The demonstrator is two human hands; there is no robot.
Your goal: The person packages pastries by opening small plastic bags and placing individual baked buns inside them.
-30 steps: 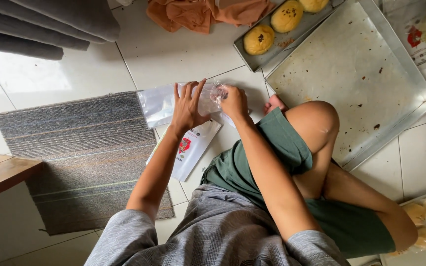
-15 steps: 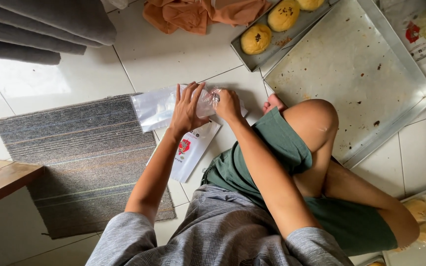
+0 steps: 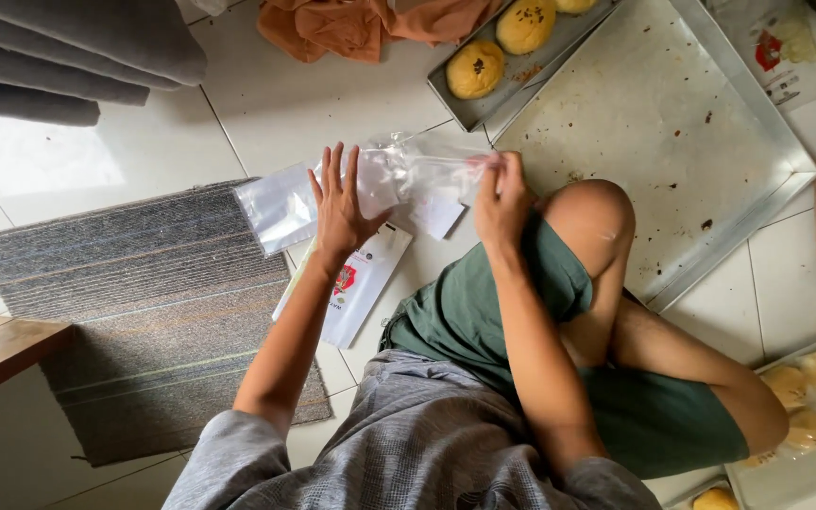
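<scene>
— What do we have in our hands?

— A clear plastic bag [image 3: 399, 184], held just above the tiled floor [image 3: 332, 104], in front of our bent knee. Our left hand [image 3: 340, 203] lies flat against it with fingers spread, open, pressing rather than pinching. Our right hand [image 3: 501, 198] has its grip closed on the bag's edge at the far right end.

— How will it handle?

— We judge it very light, thin, limp and a little slippery; it crumples and sags wherever we don't support it. The edge near the mouth looks like the best place to take hold, one hand at each end.

— And the containers around us?

— The large metal tray [image 3: 672, 161] holds only crumbs. The narrow tray [image 3: 455, 99] beyond it carries round yellow buns [image 3: 476, 68]. At lower right, a tray [image 3: 805, 463] holds wrapped buns. A flat white packet [image 3: 356, 283] lies under our left wrist, beside the grey mat [image 3: 134, 312].
</scene>
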